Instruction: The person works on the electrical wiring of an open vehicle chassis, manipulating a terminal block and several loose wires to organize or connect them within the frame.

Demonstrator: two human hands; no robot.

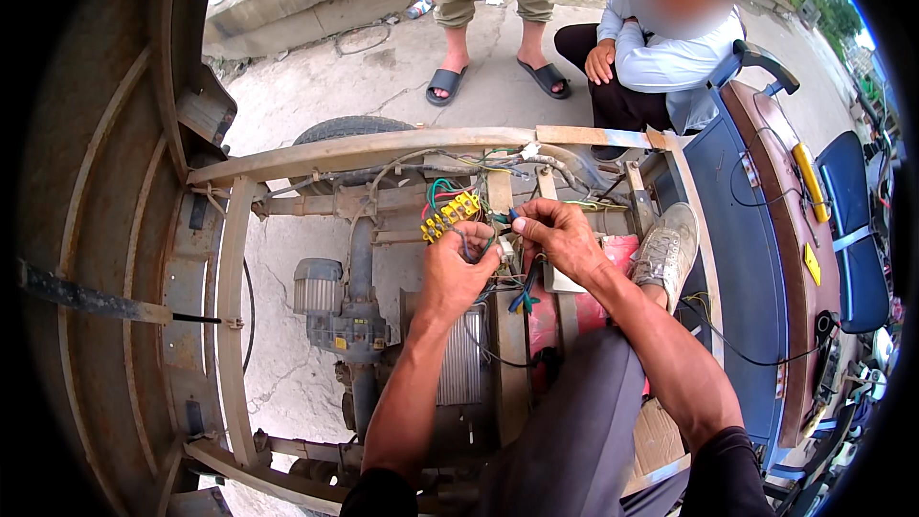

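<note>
Your left hand [458, 268] curls shut around a bundle of wires [522, 292]; your right hand [560, 235] pinches the same wires just beside it. A yellow terminal block [450, 215] sits just above your left knuckles.

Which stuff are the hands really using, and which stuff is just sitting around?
In use:
- left hand and right hand, pinching the coloured wires
- yellow connector block, right beside the left hand

Just around:
- grey motor
- tyre
- grey shoe
- blue seats
- two people watching
</note>
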